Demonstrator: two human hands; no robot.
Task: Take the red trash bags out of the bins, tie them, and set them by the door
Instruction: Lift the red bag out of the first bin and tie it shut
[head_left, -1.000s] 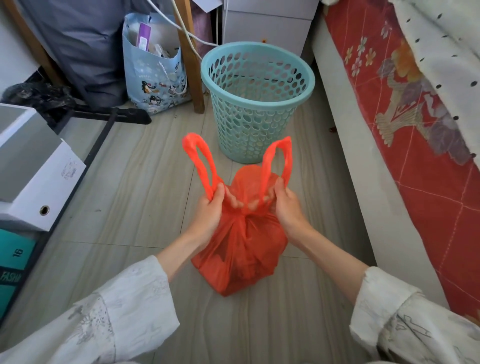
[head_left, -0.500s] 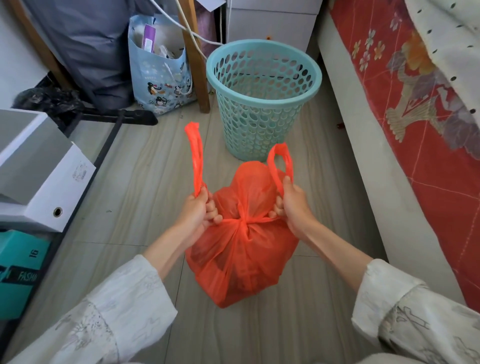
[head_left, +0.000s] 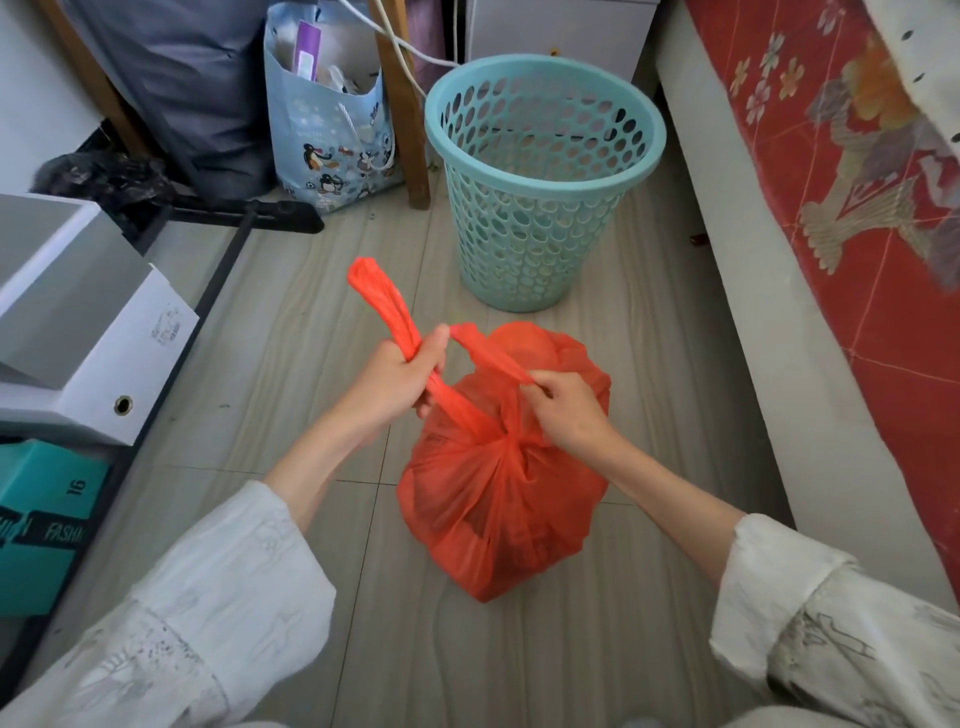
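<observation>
A full red trash bag (head_left: 498, 499) sits on the grey floor in front of me, its neck gathered into a first knot. My left hand (head_left: 395, 379) grips one bag handle (head_left: 379, 301), which sticks up past my fist. My right hand (head_left: 566, 410) pinches the other handle (head_left: 488, 353), stretched leftward across the top of the bag toward my left thumb. Behind the bag stands a teal perforated bin (head_left: 540, 176) with no bag in it.
A bed with a red patterned cover (head_left: 841, 218) runs along the right. White box files (head_left: 88, 322) and a teal box (head_left: 41, 525) lie at the left. A blue penguin gift bag (head_left: 332, 135), a wooden leg (head_left: 405, 104) and a black bar (head_left: 244, 213) stand behind.
The first knot was pulled tight with both handles drawn apart. Now my right hand has swung its handle leftward over the bag toward the left hand.
</observation>
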